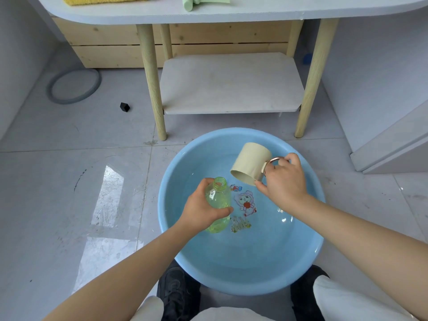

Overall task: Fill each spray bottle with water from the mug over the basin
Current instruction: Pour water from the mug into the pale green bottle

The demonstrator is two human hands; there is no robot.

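A: L hand [203,210] status?

B: I've got its fingers [223,210] and thumb curled round the green bottle [218,203], mid-body. Cap's off, open neck points up and a bit far-right. Bottle's tilted, held over the left-center of the basin [240,272].

A: And the R hand [283,179]?

B: Fingers hooked thru the pinkish ring handle of the beige mug [251,164], thumb pressed on the mug's lower rim. Mug's tipped, mouth facing down-left toward the bottle neck, just beside it but not touching. Can't tell if water's running out.

A: Basin?

B: Light blue, round, on the tiled floor near me, w/ shallow water and cartoon stickers [246,202] on the bottom. My shoes sit at its near edge.

A: Farther out?

B: Bench [231,13] at the far side, wooden legs, lower shelf [231,84]. On top: a yellow cloth [102,0] far left, a pale green sprayer head [196,1] near the middle. On the floor far left, a grey ring [74,86] and a small black block [125,107].
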